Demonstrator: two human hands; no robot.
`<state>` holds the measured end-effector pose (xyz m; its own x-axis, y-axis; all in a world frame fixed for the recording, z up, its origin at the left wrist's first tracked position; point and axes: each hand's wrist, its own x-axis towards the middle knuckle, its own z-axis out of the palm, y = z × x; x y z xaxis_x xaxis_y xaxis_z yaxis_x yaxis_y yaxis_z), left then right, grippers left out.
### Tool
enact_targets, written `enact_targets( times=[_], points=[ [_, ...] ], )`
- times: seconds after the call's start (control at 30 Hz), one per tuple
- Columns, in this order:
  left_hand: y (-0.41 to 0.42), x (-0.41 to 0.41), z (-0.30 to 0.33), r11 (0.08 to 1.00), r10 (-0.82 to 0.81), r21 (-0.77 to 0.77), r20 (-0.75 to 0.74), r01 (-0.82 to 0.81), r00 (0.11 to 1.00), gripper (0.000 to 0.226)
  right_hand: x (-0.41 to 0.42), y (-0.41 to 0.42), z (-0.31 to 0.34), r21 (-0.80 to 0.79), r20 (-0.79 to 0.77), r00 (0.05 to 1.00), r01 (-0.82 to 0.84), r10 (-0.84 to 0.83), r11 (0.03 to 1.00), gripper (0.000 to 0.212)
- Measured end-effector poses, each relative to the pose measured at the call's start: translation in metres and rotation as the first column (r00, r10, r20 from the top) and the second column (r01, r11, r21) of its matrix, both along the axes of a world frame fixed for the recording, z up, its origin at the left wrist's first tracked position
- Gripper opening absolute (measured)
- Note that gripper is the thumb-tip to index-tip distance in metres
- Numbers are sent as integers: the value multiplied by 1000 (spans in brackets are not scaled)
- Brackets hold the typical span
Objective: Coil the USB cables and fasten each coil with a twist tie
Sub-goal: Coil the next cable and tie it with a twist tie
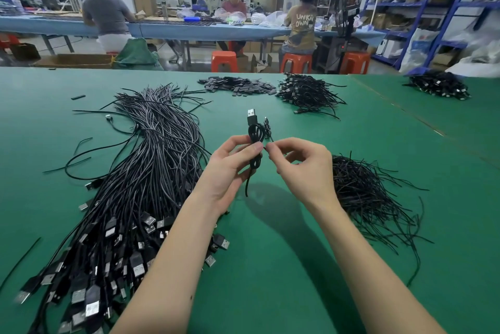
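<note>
Over the green table (270, 266) two bare forearms reach forward, hands close together above the mat. The left hand (230, 168) grips a small coil (256, 141) of black USB cable upright between thumb and fingers; the coil's plug (251, 115) sticks up above the fingers and a loose tail hangs below the palm. The right hand (303, 168) pinches a thin black twist tie (268, 134) at the coil's right side, thumb and forefinger touching it just beside the left thumb. To the left lies a large bundle of uncoiled cables (140, 184), plugs fanned toward the near edge. To the right, near the right wrist, lies a heap of ties (365, 193). Farther back on the table sit a heap of small dark flat pieces (238, 86), a pile of finished coils (305, 92), and another pile (438, 84) well off to the right. Beyond the table, people sit on orange stools (224, 60) at a long blue bench (189, 29), with blue shelving (433, 8) at the right.
</note>
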<state>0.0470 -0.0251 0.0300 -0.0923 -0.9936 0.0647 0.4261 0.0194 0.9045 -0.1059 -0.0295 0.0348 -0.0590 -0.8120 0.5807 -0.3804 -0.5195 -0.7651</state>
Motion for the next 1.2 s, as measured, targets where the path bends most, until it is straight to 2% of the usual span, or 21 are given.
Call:
enact_targets(
  times=[0.03, 0.07, 0.1, 0.13, 0.17, 0.23, 0.3, 0.33, 0.4, 0.5, 0.57, 0.73, 0.8, 0.87, 0.9, 0.97, 1.0, 1.03, 1.1, 1.17, 1.2],
  points=[
    [0, -1, 1, 1000, 10, -19, -4, -10, 1000, 12, 3, -2, 1, 183, 188, 981, -74, 39, 980, 16],
    [0, -2, 1, 999, 21, -33, -5, -21, 1000, 13, 7, -1, 3, 374, 431, 900, -248, 69, 894, 17],
    [0, -3, 1, 999, 30, -41, -5, -30, 1000, 15, 10, -1, 6, 489, 645, 763, -458, 46, 743, 18],
    [0, -3, 1, 998, 39, -42, -2, -39, 999, 17, 10, 0, 8, 527, 753, 658, -595, -9, 607, 20],
    [0, -2, 1, 998, 47, -35, 5, -47, 999, 17, 8, -1, 8, 543, 771, 636, -646, -14, 536, 23],
    [-1, 0, 0, 998, 59, -8, 30, -58, 998, 13, 3, -1, 9, 589, 631, 770, -557, 98, 586, 20],
    [-1, 1, -1, 997, 69, 26, 37, -70, 997, 9, -5, 0, 10, 500, 387, 905, -368, 178, 784, 5],
    [-2, 1, -2, 996, 72, 40, 35, -74, 997, 10, -9, 0, 11, 400, 253, 949, -279, 187, 873, 10],
    [-2, 0, -2, 996, 64, 56, 24, -65, 998, 11, -17, -2, 10, 154, -47, 984, -165, 174, 974, 20],
    [-1, 0, 0, 997, 33, 64, 9, -33, 999, 22, -21, -1, 9, -87, -362, 928, -129, 89, 988, 24],
    [0, -1, 0, 997, 21, 69, 3, -21, 1000, 24, -18, 1, 5, -170, -433, 901, -90, 8, 981, 19],
    [-1, -1, -1, 997, 7, 71, -20, -6, 1000, 18, -15, 0, 1, -278, -373, 926, -53, -57, 959, 4],
    [-1, -1, -2, 999, 15, 46, -4, -14, 1000, 12, -12, -1, 2, -175, -270, 963, -33, -16, 984, 5],
    [-1, -2, -3, 999, 32, 9, 11, -32, 999, 14, -7, -2, 5, 145, 7, 995, -95, 95, 985, 12],
    [-1, -2, -3, 999, 39, -12, 17, -38, 999, 19, -5, -1, 9, 356, 255, 955, -240, 154, 903, 16],
    [-1, -2, -2, 998, 45, -50, 26, -43, 999, 28, -4, 1, 17, 542, 706, 704, -608, 77, 581, 24],
    [-1, -2, -2, 997, 44, -58, 31, -43, 999, 30, -6, 1, 17, 533, 782, 623, -687, 24, 495, 23],
    [-1, -1, -2, 998, 44, -53, 36, -42, 998, 29, -6, 1, 16, 530, 783, 621, -699, 40, 479, 19],
    [-1, -1, -2, 999, 46, -10, 34, -46, 998, 26, -7, 2, 13, 513, 552, 804, -535, 218, 671, 5],
    [-2, 0, -3, 998, 51, 34, 19, -52, 999, 27, -10, 2, 11, 294, 94, 962, -274, 257, 916, 9],
    [-2, 1, -4, 998, 52, 47, 15, -52, 999, 28, -12, 0, 10, 147, -110, 974, -182, 199, 972, 14]
  ],
)
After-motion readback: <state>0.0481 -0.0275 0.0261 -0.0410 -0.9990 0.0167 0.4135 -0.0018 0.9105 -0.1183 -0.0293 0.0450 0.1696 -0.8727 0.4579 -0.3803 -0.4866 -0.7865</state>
